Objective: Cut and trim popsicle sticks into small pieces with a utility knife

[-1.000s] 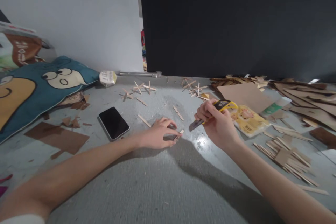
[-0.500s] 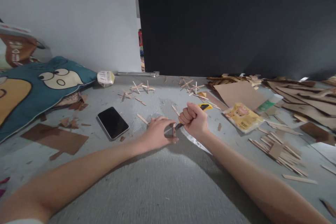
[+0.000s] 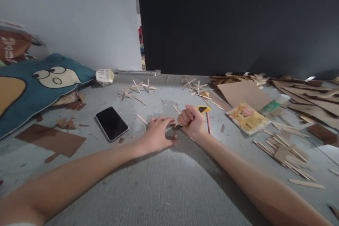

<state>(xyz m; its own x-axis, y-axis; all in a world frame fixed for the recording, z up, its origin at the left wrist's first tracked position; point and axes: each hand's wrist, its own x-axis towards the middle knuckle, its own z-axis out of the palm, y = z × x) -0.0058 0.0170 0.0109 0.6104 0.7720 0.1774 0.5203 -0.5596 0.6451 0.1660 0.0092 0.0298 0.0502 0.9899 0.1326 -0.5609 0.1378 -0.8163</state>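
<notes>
Between its thumb and fingertips my left hand point(image 3: 159, 133) holds a small brown piece of cardboard point(image 3: 175, 133) upright by its ends, just above the grey surface. My right hand point(image 3: 192, 122) is wrapped round a yellow and black utility knife point(image 3: 203, 109). The dark tip of the knife points left and meets the upper part of the small piece. A thin reddish stick point(image 3: 208, 123), perhaps a pencil, lies just right of my right hand. Wooden sticks point(image 3: 142, 119) lie beyond both hands.
A phone point(image 3: 111, 123) and a cardboard sheet point(image 3: 51, 140) lie left. Small stick crosses point(image 3: 148, 86) stand farther back. To the right are a yellow packet point(image 3: 247, 118), a green-white tube point(image 3: 275, 104) and a pile of sticks point(image 3: 284, 153). A dark panel point(image 3: 238, 21) rises behind.
My right hand has moved slightly left, bringing the knife tip onto the small cardboard piece. The reddish stick beside that hand now shows. The view has shifted a little.
</notes>
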